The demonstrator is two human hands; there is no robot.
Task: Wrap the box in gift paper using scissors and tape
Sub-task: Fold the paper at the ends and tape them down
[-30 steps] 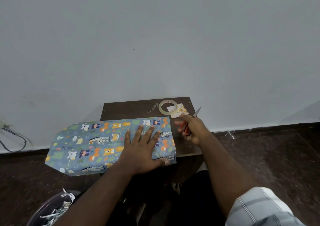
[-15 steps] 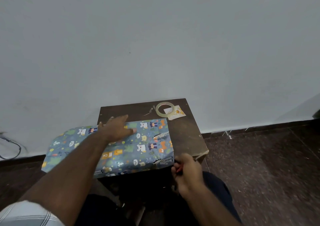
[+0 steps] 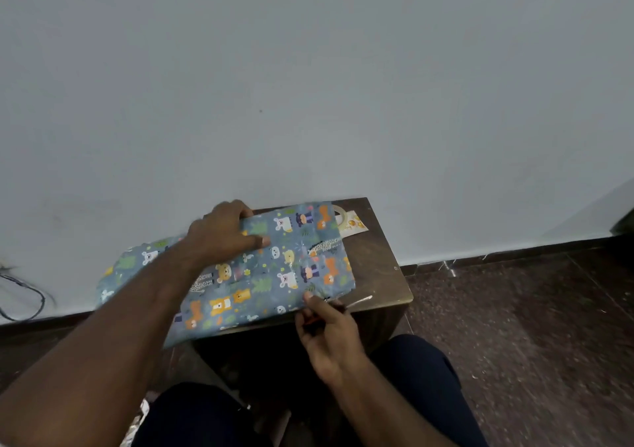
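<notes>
task looks early, by my read. the gift paper (image 3: 274, 268), blue with cartoon animals, lies folded flat across the small dark wooden table (image 3: 380, 268), its left part hanging past the table's left edge. no box shows anywhere in view, so whether one sits under the paper i cannot tell; the sheet looks too flat for that. nothing is wrapped and no tape appears applied. left to do, as i judge it: cut the sheet to size, set the box, fold, tape.

left hand (image 3: 223, 233) sits at the far edge of the paper, fingers curled over that edge and thumb laid on top, gripping the sheet and holding it in place.

right hand (image 3: 329, 336) is at the near right corner of the paper, fingers curled around the scissors (image 3: 350, 301); the orange-red handle barely shows inside the grip and a pale blade pokes out to the right over the table's near edge. thumb tip touches the paper's near edge. blades open or closed: cannot tell, blurred.

tape roll (image 3: 339, 215) lies at the far right of the table, half hidden by the paper, beside a small printed card (image 3: 353, 227).
</notes>
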